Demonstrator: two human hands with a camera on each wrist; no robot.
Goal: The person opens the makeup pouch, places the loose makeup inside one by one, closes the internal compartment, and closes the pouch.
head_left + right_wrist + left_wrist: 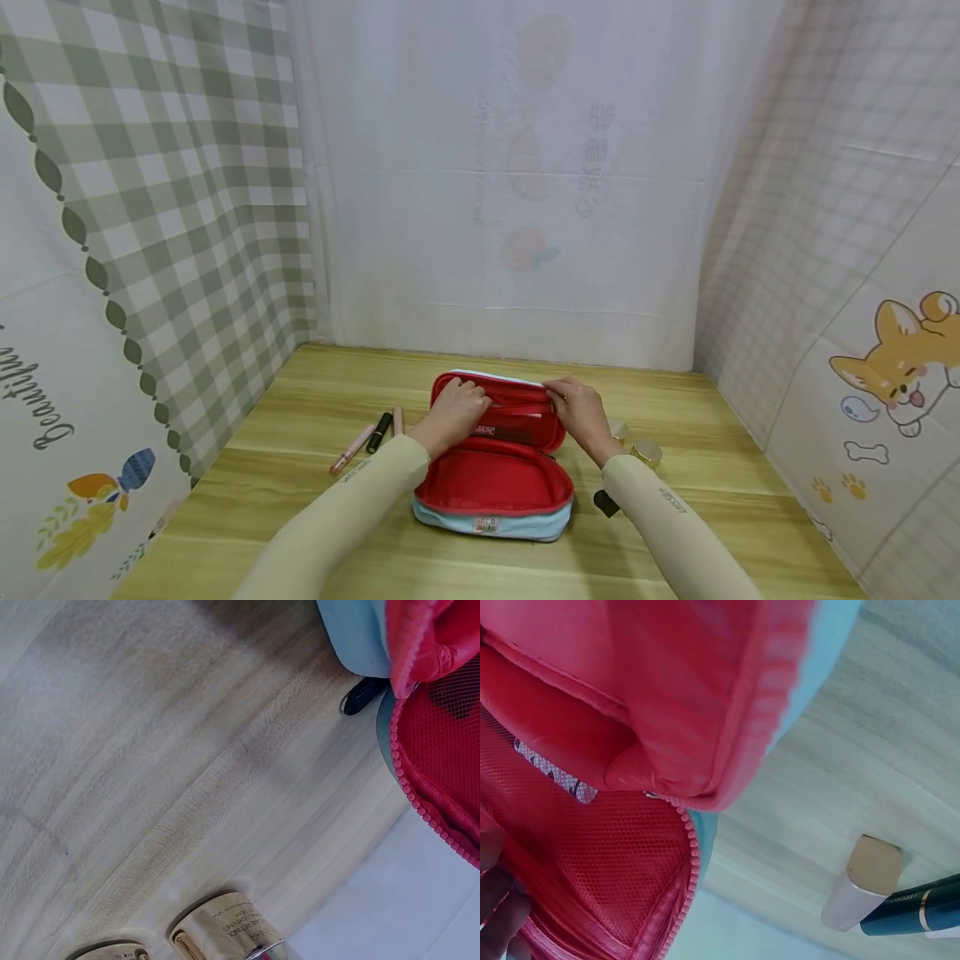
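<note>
A light-blue cosmetic bag (525, 527) with a red lining lies unzipped on the table, its lid raised at the back. Inside the lid is a red mesh pocket (622, 855). My left hand (453, 411) has its fingers curled at the pocket's upper edge; in the left wrist view only fingertips (502, 915) show at the lower left. At the lid's upper right corner, my right hand (583, 417) pinches the edge. The right wrist view shows the bag's red zipper edge (409, 780) but no hand. The bag's bottom compartment looks bare.
Left of the bag lie a pink tube (352, 450), a dark tube (380, 432) and a pale pink tube with a tan end (874, 866). Gold-lidded jars (647, 452) stand at the right. A black item (605, 502) lies near my right forearm. Curtains enclose the wooden table (675, 542).
</note>
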